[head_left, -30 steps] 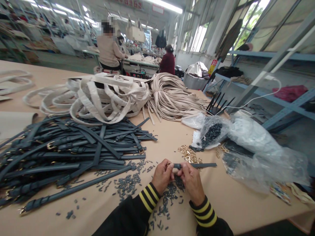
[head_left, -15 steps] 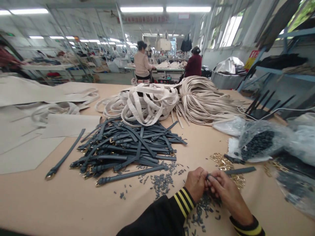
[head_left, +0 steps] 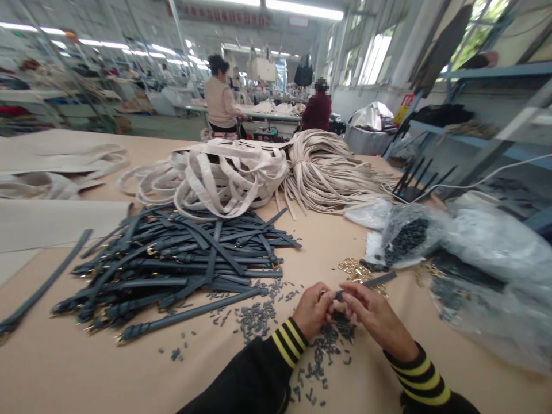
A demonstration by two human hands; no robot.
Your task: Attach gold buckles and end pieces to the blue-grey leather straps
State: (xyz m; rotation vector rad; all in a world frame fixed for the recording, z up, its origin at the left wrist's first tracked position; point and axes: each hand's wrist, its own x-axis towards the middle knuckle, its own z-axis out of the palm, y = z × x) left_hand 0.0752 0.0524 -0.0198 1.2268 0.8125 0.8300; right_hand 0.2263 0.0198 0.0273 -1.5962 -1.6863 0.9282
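Observation:
A dark grey strap [head_left: 380, 280] runs between my hands, its free end sticking out to the right past my right fingers. My left hand [head_left: 314, 309] pinches the strap's near end, where a small bit of gold shows. Fingers of my right hand [head_left: 373, 313] are closed on the strap just beside it. Small dark loops [head_left: 321, 351] lie scattered beneath both hands, with more loops [head_left: 256, 316] to the left. Gold buckles [head_left: 356, 269] lie just behind my right hand. A large pile of dark straps with buckles [head_left: 185, 259] covers the table's left middle.
Cream straps [head_left: 233, 178] lie tangled at the back beside a tied cream bundle [head_left: 328, 169]. Plastic bags [head_left: 495, 247], one with dark loops, sit at the right. Cream fabric [head_left: 56, 221] lies left. Two people are beyond the brown table [head_left: 142, 382].
The view has turned right, so the table and piles appear further left. My hands have drawn slightly apart, with the strap still between them.

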